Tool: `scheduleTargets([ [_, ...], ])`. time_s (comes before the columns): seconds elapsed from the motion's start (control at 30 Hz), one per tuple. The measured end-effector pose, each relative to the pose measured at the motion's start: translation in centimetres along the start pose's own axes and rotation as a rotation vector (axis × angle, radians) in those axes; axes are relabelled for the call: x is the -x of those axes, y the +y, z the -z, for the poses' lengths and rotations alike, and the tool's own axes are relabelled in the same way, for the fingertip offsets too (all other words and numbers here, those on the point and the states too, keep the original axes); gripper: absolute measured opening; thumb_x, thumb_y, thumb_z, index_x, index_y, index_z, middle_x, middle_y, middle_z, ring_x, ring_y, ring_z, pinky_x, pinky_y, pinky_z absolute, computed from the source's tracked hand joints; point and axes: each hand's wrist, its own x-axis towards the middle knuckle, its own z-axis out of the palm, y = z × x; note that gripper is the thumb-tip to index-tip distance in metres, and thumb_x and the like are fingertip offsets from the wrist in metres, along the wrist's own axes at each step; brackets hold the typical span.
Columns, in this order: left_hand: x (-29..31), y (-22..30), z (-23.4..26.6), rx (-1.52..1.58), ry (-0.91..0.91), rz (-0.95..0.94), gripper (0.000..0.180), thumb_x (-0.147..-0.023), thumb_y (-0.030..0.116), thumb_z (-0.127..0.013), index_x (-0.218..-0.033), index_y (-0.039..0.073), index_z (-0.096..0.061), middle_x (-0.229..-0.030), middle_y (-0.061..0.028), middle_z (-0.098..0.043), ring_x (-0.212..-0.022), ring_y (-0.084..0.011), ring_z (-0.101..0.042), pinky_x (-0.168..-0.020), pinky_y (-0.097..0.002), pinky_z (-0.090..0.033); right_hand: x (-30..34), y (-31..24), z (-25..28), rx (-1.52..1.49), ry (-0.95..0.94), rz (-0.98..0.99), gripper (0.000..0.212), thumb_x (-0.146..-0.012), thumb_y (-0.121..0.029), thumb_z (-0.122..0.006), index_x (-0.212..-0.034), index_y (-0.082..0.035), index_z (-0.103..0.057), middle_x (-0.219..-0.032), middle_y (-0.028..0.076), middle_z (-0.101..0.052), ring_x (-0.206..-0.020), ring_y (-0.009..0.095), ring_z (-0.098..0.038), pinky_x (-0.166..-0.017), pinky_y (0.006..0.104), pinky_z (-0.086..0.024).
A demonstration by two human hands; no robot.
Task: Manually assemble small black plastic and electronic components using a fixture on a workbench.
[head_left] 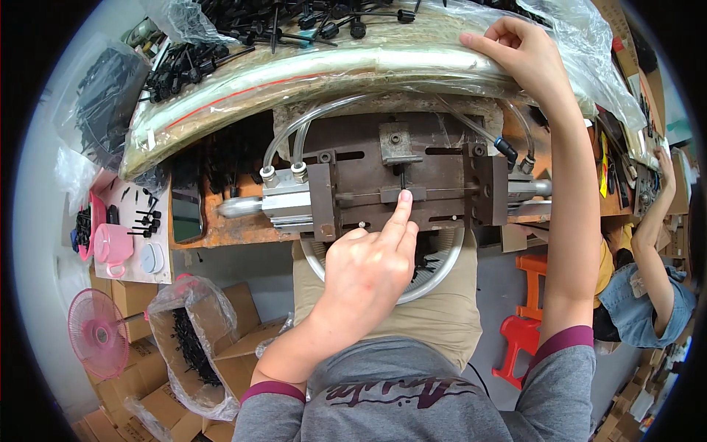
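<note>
My left hand (372, 261) reaches over the middle of a dark metal fixture (434, 169), its index finger stretched out. That fingertip rests on a small dark block (390, 194), where a thin black piece (403, 177) stands in line with the upper metal bracket (395, 140). The other fingers are partly bent, and I see nothing held in them. Farther off to the right, my right hand (519, 55) lies over a plastic-wrapped padded rim (375, 62). Its thumb points left and its fingers are loosely bent, with nothing visible between them.
Black stemmed plastic parts (294, 29) pile up behind the rim. Air cylinders (287, 205) with clear hoses (317, 110) flank the fixture. A phone (187, 210), pink mug (113, 243) and pink fan (98, 333) are left; a red stool (519, 342) and another person (648, 295) are right.
</note>
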Motion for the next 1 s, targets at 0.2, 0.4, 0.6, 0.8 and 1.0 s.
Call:
scheduleTargets([
  [0.2, -0.1, -0.4, 1.7, 0.117, -0.084, 0.015, 0.028, -0.072, 0.013, -0.08, -0.098, 0.006, -0.072, -0.121, -0.0123, -0.069, -0.066, -0.0213, -0.068, -0.061, -0.0282, -0.053, 5.1, -3.8, 1.1, -0.402, 0.077, 0.156, 0.022, -0.081, -0.018, -0.08, -0.094, -0.002, -0.073, -0.075, -0.001, -0.066, -0.068, 0.006, -0.058, -0.06, 0.0215, -0.044],
  [0.4, -2.2, -3.4, 5.9, 0.226, 0.189, -0.015, 0.027, -0.077, 0.013, -0.081, -0.102, 0.005, -0.075, -0.105, -0.0115, -0.075, -0.083, -0.0181, -0.073, -0.074, -0.0279, -0.056, 15.1, -7.2, 0.3, -0.417, 0.055, 0.308, 0.031, -0.071, -0.004, -0.085, -0.099, -0.002, -0.073, -0.086, 0.006, -0.067, -0.066, 0.014, -0.061, -0.061, 0.0265, -0.05],
  [0.6, -9.5, -8.2, 8.1, 0.138, 0.468, 0.021, 0.019, -0.087, 0.011, -0.074, -0.101, 0.0, -0.074, -0.097, -0.0077, -0.074, -0.087, -0.0115, -0.068, -0.082, -0.025, -0.053, 20.5, -8.4, -2.3, -0.39, -0.02, 0.4, 0.032, -0.072, 0.004, -0.078, -0.101, 0.006, -0.066, -0.125, 0.023, -0.059, -0.101, 0.035, -0.064, -0.083, 0.0379, -0.055],
  [0.8, -14.9, -9.4, 7.0, 0.054, 0.367, 0.122, 0.028, -0.081, 0.016, -0.074, -0.105, 0.0, -0.071, -0.106, -0.0164, -0.068, -0.102, -0.0323, -0.065, -0.09, -0.0402, -0.051, 21.7, -9.3, -4.8, -0.115, -0.078, 0.424, 0.022, -0.077, -0.005, -0.071, -0.097, 0.004, -0.064, -0.127, 0.023, -0.061, -0.085, 0.024, -0.068, -0.071, 0.0323, -0.055],
  [1.0, -16.3, -9.9, 5.1, -0.059, 0.311, 0.029, 0.027, -0.08, 0.015, -0.074, -0.1, -0.003, -0.073, -0.098, -0.0196, -0.069, -0.096, -0.0369, -0.065, -0.088, -0.0428, -0.052, 20.7, -9.8, -4.8, 0.099, -0.064, 0.508, 0.019, -0.074, -0.006, -0.067, -0.091, 0.002, -0.065, -0.123, 0.023, -0.065, -0.06, 0.011, -0.06, -0.058, 0.0254, -0.049],
])
